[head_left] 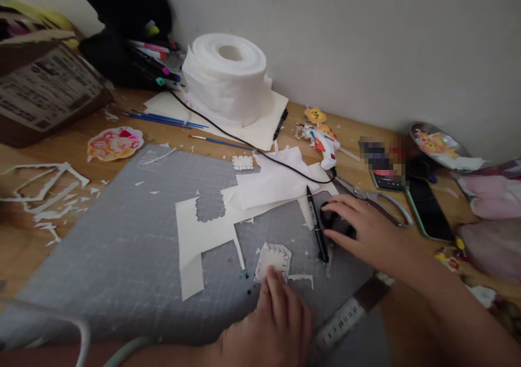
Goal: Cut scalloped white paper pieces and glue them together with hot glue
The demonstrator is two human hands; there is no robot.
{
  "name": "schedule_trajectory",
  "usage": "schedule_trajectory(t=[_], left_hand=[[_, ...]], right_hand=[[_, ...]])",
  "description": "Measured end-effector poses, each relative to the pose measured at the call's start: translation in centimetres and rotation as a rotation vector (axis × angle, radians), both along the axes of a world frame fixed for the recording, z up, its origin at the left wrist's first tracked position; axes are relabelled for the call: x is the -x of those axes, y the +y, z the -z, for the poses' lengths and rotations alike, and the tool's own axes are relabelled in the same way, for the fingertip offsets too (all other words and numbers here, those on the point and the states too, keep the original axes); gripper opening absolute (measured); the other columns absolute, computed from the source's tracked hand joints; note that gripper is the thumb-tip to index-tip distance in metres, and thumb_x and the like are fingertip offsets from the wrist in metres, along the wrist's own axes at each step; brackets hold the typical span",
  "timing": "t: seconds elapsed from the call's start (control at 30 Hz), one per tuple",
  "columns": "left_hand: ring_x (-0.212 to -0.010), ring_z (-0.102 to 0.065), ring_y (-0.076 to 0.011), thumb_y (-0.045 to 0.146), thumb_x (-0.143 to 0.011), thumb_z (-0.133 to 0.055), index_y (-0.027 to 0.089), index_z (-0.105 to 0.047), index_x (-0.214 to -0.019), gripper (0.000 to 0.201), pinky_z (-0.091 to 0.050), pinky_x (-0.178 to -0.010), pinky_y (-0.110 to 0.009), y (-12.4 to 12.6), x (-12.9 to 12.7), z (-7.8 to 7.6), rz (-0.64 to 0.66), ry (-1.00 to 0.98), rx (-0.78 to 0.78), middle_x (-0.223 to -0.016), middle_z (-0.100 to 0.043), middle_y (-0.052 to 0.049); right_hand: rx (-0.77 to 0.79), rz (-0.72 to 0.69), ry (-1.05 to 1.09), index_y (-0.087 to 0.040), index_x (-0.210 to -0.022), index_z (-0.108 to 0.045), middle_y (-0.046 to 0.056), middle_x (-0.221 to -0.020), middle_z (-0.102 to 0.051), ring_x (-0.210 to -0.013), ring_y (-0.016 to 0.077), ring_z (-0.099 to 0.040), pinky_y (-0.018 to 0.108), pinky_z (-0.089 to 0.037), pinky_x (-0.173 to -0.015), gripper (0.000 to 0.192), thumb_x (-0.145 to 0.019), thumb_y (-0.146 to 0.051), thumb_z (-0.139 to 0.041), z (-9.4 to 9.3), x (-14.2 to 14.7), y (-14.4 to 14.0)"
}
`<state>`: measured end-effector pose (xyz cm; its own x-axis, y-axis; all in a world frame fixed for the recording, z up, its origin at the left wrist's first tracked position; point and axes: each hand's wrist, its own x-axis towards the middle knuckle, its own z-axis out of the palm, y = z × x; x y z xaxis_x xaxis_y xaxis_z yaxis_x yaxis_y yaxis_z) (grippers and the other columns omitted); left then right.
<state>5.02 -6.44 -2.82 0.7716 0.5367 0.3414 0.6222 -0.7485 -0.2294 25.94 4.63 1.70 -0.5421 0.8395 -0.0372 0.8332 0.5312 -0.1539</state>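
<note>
A small white paper piece [273,259] with a scalloped black outline lies on the grey cutting mat [134,258]. My left hand [280,312] pins its lower edge, fingers pressed together. At the right, my right hand [366,231] is spread, thumb and forefinger apart on either side of a dark rounded object [337,221]; its kind is unclear, and the palm side is hidden. A black marker [316,223] lies just left of those fingertips. Cut white paper [191,247] with a scalloped hole spreads beyond the left hand, and a smaller scalloped piece [243,162] lies farther back.
A metal ruler [345,318] lies between my forearms. Behind are a white roll [223,87], a corded glue gun [325,147], grey-handled scissors [388,201] and a phone [429,207]. A cardboard box [49,84] stands left, near paper scraps [52,193].
</note>
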Motion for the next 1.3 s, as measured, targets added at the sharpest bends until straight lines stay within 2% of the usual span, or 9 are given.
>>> schedule_trajectory(t=[0.17, 0.3, 0.37, 0.47, 0.67, 0.77, 0.93, 1.1, 1.3], left_hand=[[-0.079, -0.067, -0.0301, 0.016, -0.078, -0.040, 0.003, -0.057, -0.090, 0.024, -0.050, -0.065, -0.036, 0.1, 0.0, -0.2, 0.012, 0.013, 0.000, -0.082, -0.069, -0.018], [-0.080, -0.067, -0.0303, 0.016, -0.078, -0.041, 0.003, -0.057, -0.090, 0.023, -0.051, -0.065, -0.036, 0.0, -0.1, -0.2, 0.005, 0.028, 0.002, -0.084, -0.069, -0.020], [-0.080, -0.067, -0.0300, 0.016, -0.078, -0.041, 0.004, -0.057, -0.089, 0.023, -0.051, -0.065, -0.035, -0.1, -0.1, -0.2, -0.001, 0.027, -0.001, -0.084, -0.069, -0.020], [-0.079, -0.067, -0.0301, 0.015, -0.076, -0.040, 0.003, -0.057, -0.088, 0.023, -0.051, -0.063, -0.034, -0.1, -0.1, -0.2, -0.001, 0.007, -0.027, -0.082, -0.070, -0.019], [-0.078, -0.067, -0.0305, 0.014, -0.074, -0.038, 0.004, -0.056, -0.088, 0.025, -0.050, -0.063, -0.035, -0.1, -0.2, -0.1, -0.003, -0.027, -0.035, -0.080, -0.070, -0.018], [-0.078, -0.067, -0.0310, 0.014, -0.073, -0.040, 0.004, -0.055, -0.087, 0.023, -0.050, -0.063, -0.035, -0.1, -0.2, 0.0, -0.003, -0.026, -0.027, -0.080, -0.070, -0.019], [-0.078, -0.067, -0.0297, 0.017, -0.077, -0.042, 0.004, -0.056, -0.089, 0.023, -0.049, -0.067, -0.037, -0.2, -0.3, 0.1, -0.009, 0.023, -0.039, -0.081, -0.069, -0.019], [-0.079, -0.067, -0.0286, 0.019, -0.079, -0.044, 0.004, -0.057, -0.091, 0.023, -0.049, -0.069, -0.038, -0.2, -0.1, 0.0, 0.008, 0.051, -0.027, -0.083, -0.069, -0.018], [-0.079, -0.067, -0.0286, 0.018, -0.078, -0.046, 0.006, -0.058, -0.090, 0.021, -0.050, -0.068, -0.036, 0.0, 0.0, 0.1, 0.009, 0.054, 0.011, -0.082, -0.070, -0.014]], right_hand=[[-0.070, 0.141, -0.027, -0.019, -0.106, -0.055, 0.010, -0.114, -0.055, -0.101, 0.0251, -0.054, 0.042, -0.045, -0.083, 0.029, -0.082, -0.033, -0.052, 1.4, -0.6, -2.0], [-0.147, 0.175, -0.096, -0.018, -0.093, -0.059, 0.010, -0.104, -0.058, -0.097, 0.0277, -0.053, 0.046, -0.041, -0.081, 0.017, -0.080, -0.029, -0.054, 0.5, -0.2, -3.2], [-0.037, 0.106, -0.073, -0.020, -0.088, -0.059, 0.007, -0.098, -0.059, -0.093, 0.0257, -0.053, 0.044, -0.040, -0.080, 0.015, -0.077, -0.030, -0.059, -0.2, 0.1, -4.4], [0.295, -0.040, -0.006, -0.023, -0.084, -0.058, 0.002, -0.094, -0.058, -0.089, 0.0225, -0.053, 0.037, -0.042, -0.075, 0.023, -0.066, -0.031, -0.070, -0.5, 0.5, -6.9], [0.483, 0.025, 0.032, -0.026, -0.075, -0.056, 0.001, -0.089, -0.058, -0.086, 0.0215, -0.053, 0.035, -0.042, -0.070, 0.019, -0.064, -0.011, -0.059, 0.5, 1.0, -10.0], [0.491, 0.044, 0.050, -0.027, -0.074, -0.055, 0.000, -0.085, -0.059, -0.083, 0.0210, -0.053, 0.035, -0.043, -0.068, 0.022, -0.063, -0.009, -0.057, 0.3, 0.9, -9.8], [0.340, 0.068, 0.007, -0.020, -0.072, -0.055, 0.001, -0.082, -0.059, -0.078, 0.0180, -0.055, 0.032, -0.042, -0.068, 0.012, -0.076, -0.009, -0.054, -0.2, 1.8, -7.9], [0.202, 0.114, 0.177, -0.019, -0.089, -0.059, 0.004, -0.084, -0.060, -0.079, 0.0164, -0.057, 0.029, -0.044, -0.071, 0.020, -0.085, -0.011, -0.041, 0.6, 4.7, -5.5], [0.175, -0.003, 0.309, -0.020, -0.098, -0.062, 0.005, -0.089, -0.057, -0.084, 0.0163, -0.053, 0.031, -0.042, -0.077, 0.031, -0.080, -0.006, -0.040, 1.8, 7.0, -3.3]])
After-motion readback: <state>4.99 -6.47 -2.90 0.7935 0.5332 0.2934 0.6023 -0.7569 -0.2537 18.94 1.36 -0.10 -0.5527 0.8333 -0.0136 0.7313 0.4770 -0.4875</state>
